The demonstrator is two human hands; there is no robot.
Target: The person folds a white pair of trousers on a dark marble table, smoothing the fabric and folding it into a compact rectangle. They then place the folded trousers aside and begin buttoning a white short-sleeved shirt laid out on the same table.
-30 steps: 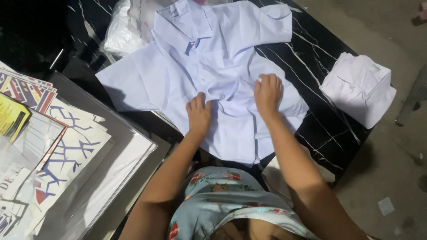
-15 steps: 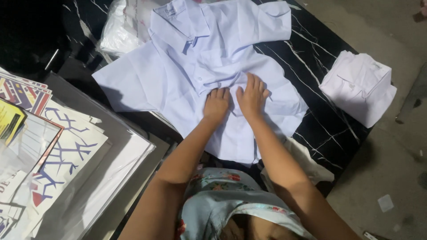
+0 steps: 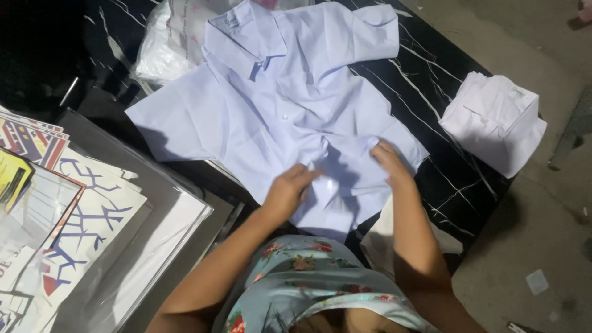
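The left hand (image 3: 288, 190) pinches the front placket of the pale blue shirt (image 3: 290, 105), which lies spread collar-away on the black marble-patterned table (image 3: 444, 111). The right hand (image 3: 390, 161) grips the fabric's lower edge. Best to keep both edges level and taut — no bunching. Further right a folded white shirt (image 3: 493, 120) sits at the table's corner, above bare concrete floor (image 3: 542, 246).

folded white shirt (image 3: 493, 120), plastic bag (image 3: 163, 46) — printed sheets (image 3: 80, 216)
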